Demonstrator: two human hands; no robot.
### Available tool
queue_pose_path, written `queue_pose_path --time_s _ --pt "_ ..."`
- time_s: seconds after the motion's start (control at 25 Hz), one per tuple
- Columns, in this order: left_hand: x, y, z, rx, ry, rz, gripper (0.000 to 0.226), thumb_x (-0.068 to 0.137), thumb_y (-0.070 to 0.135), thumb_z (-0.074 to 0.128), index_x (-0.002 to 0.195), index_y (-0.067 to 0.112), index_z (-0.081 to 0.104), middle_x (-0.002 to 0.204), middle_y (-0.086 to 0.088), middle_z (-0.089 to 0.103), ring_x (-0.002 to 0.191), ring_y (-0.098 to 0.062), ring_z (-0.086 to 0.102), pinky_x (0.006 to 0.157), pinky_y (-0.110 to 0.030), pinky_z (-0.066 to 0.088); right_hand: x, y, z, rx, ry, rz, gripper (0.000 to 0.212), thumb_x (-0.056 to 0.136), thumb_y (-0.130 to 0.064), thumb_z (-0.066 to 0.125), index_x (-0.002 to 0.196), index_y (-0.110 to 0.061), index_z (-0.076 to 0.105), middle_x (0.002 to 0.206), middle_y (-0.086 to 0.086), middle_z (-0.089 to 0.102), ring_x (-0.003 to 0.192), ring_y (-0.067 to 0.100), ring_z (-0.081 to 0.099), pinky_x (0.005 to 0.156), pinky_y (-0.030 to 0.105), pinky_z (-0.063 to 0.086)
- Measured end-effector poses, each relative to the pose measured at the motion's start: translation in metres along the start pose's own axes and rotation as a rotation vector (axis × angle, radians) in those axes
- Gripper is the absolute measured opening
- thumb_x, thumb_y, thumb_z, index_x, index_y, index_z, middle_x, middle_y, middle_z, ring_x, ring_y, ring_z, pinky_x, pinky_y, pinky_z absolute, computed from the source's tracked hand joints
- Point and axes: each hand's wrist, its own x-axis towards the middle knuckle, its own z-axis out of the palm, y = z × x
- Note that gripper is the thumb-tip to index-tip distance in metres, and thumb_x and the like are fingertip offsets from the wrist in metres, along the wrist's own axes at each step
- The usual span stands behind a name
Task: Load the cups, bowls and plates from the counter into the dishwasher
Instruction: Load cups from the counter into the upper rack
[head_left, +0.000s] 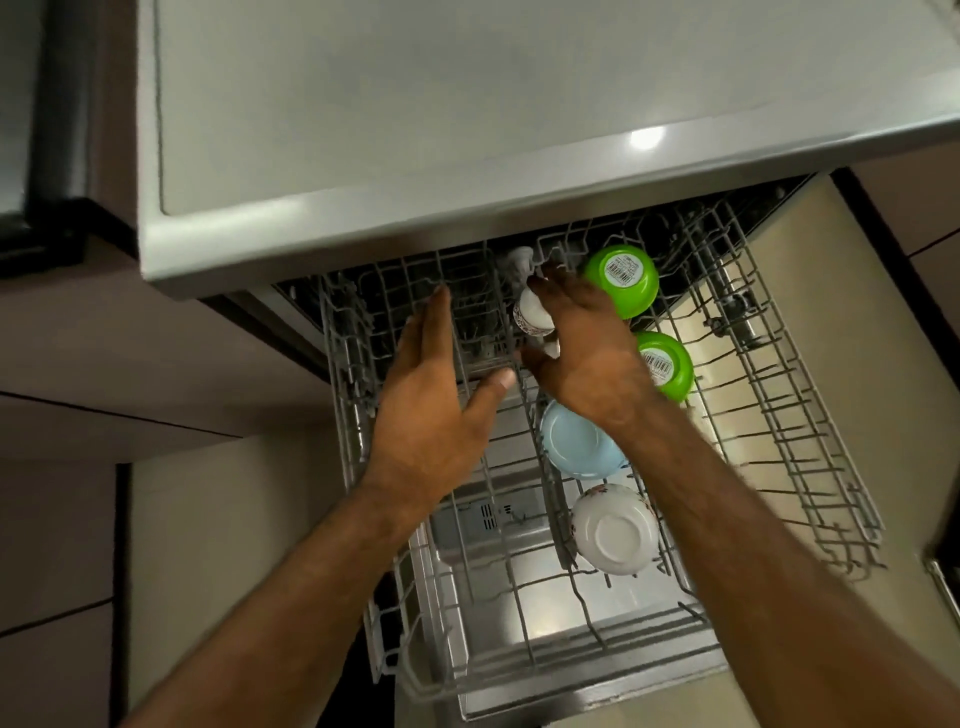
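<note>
The dishwasher's grey wire rack (810, 457) is pulled out below the counter. My right hand (587, 353) grips a small white patterned cup (531, 316) near the rack's back middle. My left hand (441, 405) hovers flat with fingers apart over the rack's left part, holding nothing. Two green bowls, one (623, 278) at the back and one (667, 364) just in front, sit upside down on the right of my right hand. A light blue bowl (576, 441) and a white bowl (615, 527) lie upside down nearer to me, partly under my right forearm.
The grey countertop (415, 104) overhangs the back of the rack. The open dishwasher door (571, 691) lies under the rack's front. Dark cabinet fronts (62, 519) stand to the left, and a beige panel (857, 312) flanks the right.
</note>
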Motion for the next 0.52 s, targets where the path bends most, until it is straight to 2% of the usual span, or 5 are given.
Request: queue_pose_path --time_s 0.16,0.32,0.52 --pt "-0.040 0.032 -0.035 0.119 0.005 0.095 0.087 0.098 0.053 0.056 0.163 0.028 0.006 0.171 0.006 0.004 0.156 -0.010 0.003 0.127 -0.036 0.014 -0.042 -0.036 -0.045 0.079 0.072 -0.049 0.071 0.080 -0.027 0.074 0.145 -0.015 0.047 0.147 0.014 0.046 0.135 0.032 0.040 0.111 0.046 0.041" --pt "-0.092 0.061 -0.077 0.177 0.067 0.201 0.084 0.100 0.051 0.055 0.164 0.022 0.008 0.172 0.005 0.002 0.157 -0.011 -0.002 0.128 -0.036 0.011 -0.081 -0.088 -0.099 0.073 0.102 -0.091 0.070 0.086 -0.036 0.075 0.148 -0.016 0.046 0.157 0.008 0.037 0.148 0.027 0.027 0.119 0.044 0.031" --pt "-0.138 0.091 -0.143 0.297 0.192 0.226 0.080 0.102 0.042 0.052 0.163 0.024 0.004 0.172 0.003 0.000 0.157 -0.011 -0.007 0.128 -0.041 0.007 -0.111 -0.163 -0.171 0.064 0.128 -0.191 0.070 0.089 -0.037 0.073 0.149 -0.016 0.044 0.158 0.007 0.036 0.150 0.025 0.024 0.121 0.043 0.027"
